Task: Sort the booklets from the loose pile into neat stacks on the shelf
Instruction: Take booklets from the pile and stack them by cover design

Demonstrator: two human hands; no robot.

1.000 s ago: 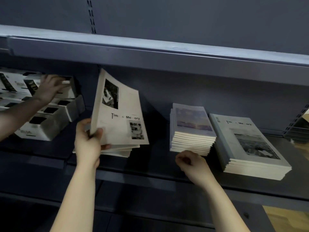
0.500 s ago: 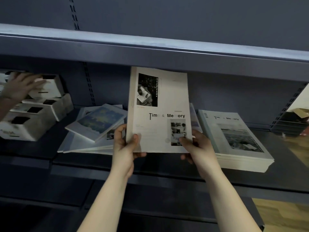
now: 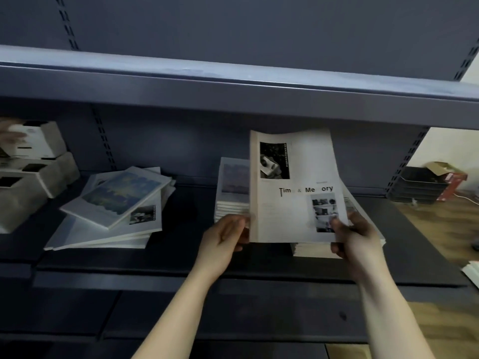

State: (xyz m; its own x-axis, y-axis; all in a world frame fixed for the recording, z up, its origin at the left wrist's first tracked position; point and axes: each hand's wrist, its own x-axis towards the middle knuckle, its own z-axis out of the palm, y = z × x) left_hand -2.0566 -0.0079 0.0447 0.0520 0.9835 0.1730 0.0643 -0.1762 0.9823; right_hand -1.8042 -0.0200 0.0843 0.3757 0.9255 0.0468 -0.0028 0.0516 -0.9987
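I hold a white "Time & Memory" booklet [image 3: 293,193] tilted up over the right-hand neat stack [image 3: 313,250], which it mostly hides. My right hand [image 3: 355,237] grips its lower right corner with the thumb on the cover. My left hand [image 3: 225,237] touches its lower left edge with relaxed fingers. Just left of it stands a second neat stack [image 3: 232,187] of booklets with a pale sky cover. The loose pile [image 3: 116,206] lies askew further left on the dark shelf [image 3: 186,257], topped by a blue-and-yellow cover.
White boxes [image 3: 31,167] are stacked at the far left, where another person's hand [image 3: 10,133] rests on the top one. The upper shelf [image 3: 233,94] overhangs closely. Black trays [image 3: 420,185] and a red carton [image 3: 451,180] sit on the floor at right.
The booklet has travelled right from the loose pile to above the right stack. My right hand took hold of it, and my left hand's grip has loosened to a touch.
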